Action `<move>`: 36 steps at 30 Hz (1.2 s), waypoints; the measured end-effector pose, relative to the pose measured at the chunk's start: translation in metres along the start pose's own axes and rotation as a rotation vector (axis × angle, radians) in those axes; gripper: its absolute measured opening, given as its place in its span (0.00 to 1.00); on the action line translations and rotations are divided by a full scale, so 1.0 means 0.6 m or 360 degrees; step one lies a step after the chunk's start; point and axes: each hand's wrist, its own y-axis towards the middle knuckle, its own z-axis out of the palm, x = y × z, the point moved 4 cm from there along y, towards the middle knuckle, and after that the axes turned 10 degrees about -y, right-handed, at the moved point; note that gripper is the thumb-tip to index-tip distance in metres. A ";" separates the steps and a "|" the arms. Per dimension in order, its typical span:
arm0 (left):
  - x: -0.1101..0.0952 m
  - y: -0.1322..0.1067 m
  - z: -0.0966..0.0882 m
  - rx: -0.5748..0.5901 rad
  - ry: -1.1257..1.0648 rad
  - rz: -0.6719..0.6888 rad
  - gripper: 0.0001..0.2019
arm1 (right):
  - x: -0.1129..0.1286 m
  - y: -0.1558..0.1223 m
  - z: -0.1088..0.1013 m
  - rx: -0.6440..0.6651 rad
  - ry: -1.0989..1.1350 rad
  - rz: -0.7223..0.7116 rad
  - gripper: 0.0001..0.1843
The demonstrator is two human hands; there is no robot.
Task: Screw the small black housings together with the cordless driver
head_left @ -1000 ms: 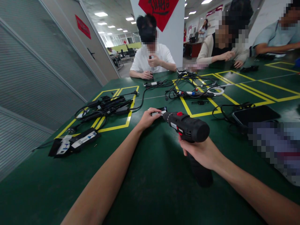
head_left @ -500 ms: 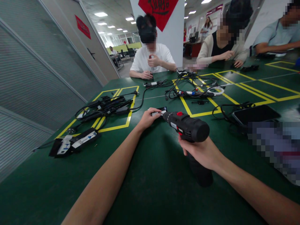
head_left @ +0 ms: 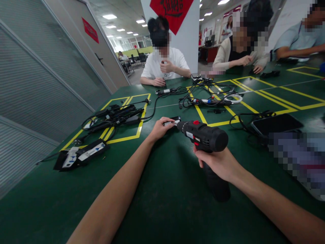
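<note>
My right hand [head_left: 220, 163] grips the handle of a black cordless drill [head_left: 203, 135] with a red switch on top, its nose pointing away from me toward the left. My left hand [head_left: 160, 128] is closed around a small black and silver part [head_left: 173, 121] lying on the green table [head_left: 162, 196], and the drill's tip meets that part. Both forearms stretch forward over the table.
A bundle of black cables and tools [head_left: 115, 115] lies in a yellow-taped box at left. A black device with white labels [head_left: 81, 153] sits nearer left. A dark tablet [head_left: 276, 124] and cables are at right. Three other people sit across the table.
</note>
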 end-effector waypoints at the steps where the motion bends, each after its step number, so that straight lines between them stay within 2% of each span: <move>1: 0.000 0.000 0.000 -0.0001 0.0008 -0.0004 0.14 | -0.001 0.001 -0.001 0.0001 0.0002 0.0010 0.04; 15: 0.006 0.002 0.000 -0.0086 0.0052 0.0040 0.14 | -0.009 0.020 -0.021 0.0000 0.0155 -0.0009 0.04; 26: 0.012 0.004 -0.004 -0.0083 0.0072 -0.0014 0.15 | -0.013 0.023 -0.024 0.0004 0.0247 -0.0015 0.05; 36: 0.014 0.004 -0.004 -0.0078 0.0073 -0.0026 0.15 | -0.033 0.032 -0.025 0.0052 0.0287 -0.0073 0.08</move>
